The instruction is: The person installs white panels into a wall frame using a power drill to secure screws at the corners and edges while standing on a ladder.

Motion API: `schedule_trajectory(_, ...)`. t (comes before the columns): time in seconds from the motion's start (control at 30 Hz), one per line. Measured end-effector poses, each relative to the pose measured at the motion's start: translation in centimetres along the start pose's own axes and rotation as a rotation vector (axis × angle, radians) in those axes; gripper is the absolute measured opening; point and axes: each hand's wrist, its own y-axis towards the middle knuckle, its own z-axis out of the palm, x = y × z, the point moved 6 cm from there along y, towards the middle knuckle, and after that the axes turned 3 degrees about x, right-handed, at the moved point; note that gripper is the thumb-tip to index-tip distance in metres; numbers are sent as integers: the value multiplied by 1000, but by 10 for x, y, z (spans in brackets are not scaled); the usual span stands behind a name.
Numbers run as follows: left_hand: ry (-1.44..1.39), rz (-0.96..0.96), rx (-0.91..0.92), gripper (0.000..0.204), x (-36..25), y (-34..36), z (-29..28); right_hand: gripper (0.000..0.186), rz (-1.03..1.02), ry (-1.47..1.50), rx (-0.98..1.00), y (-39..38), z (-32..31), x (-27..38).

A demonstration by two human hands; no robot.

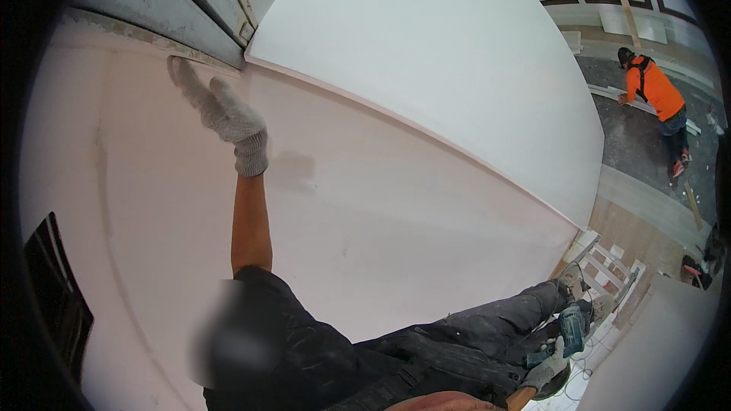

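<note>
My left hand (228,114), in a grey knit glove, reaches up with fingers stretched out and lying against the pale pink board (152,190), just under a grey metal member (183,11) at the upper left. A white panel (426,76) meets the pink surface along a long ledge. Low on the right, my right hand (547,369), also gloved, grips a teal power drill (569,329) beside my dark trousers.
My feet stand near a light-coloured ladder (609,274) with a cord looped by it. A co-worker (655,91) in an orange top bends over long white strips (605,93) on a dark floor. A dark opening (53,297) sits at the left; a pale board (662,335) is at the lower right.
</note>
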Motion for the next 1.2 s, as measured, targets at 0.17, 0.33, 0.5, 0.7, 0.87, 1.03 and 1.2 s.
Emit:
schedule_trajectory(0.17,158,-24,-70,99,-2,7,21,28,-20,-35,2,0,-3,2)
schedule_trajectory(0.33,5,-52,47,86,-15,6,18,30,-42,-4,42,3,-9,-3)
schedule_trajectory(0.5,-179,-63,39,79,-45,6,13,32,-150,2,88,-20,-5,20)
schedule_trajectory(0.7,-785,-235,315,71,-143,-85,35,53,-385,85,216,-113,12,80)
schedule_trajectory(0.87,-1139,-517,877,71,-274,-264,54,64,-620,6,352,-171,21,100)
schedule_trajectory(1.03,-2132,-1570,1242,67,-397,-417,7,85,-762,-653,360,-206,28,95)
schedule_trajectory(1.2,-2228,-2096,1120,57,-412,-441,-29,83,-868,-707,733,-260,22,97)
